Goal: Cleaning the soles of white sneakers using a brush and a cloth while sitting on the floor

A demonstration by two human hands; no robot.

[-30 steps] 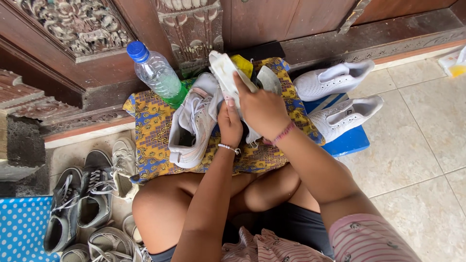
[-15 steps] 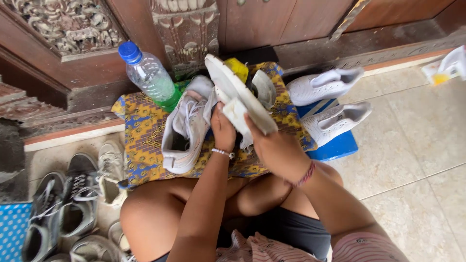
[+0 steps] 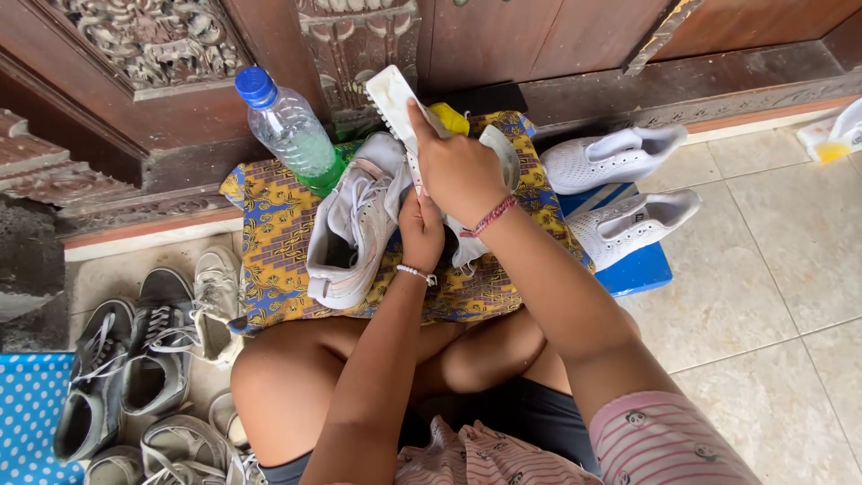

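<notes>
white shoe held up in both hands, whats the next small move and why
Probably tilt the white shoe so its sole faces the person. The right hand grips it upright, the left hand steadies it from below, and only the sole's edge shows, above the patterned cloth.

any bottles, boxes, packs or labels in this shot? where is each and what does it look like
Plastic water bottle: upper left, lying tilted on the patterned cloth; clear, blue cap, greenish lower end, no label readable.
Blue box: right of the cloth, flat, under two white sneakers.
Small white pack with a yellow part: far right edge, on the tile floor.
No signs or screens.
</notes>
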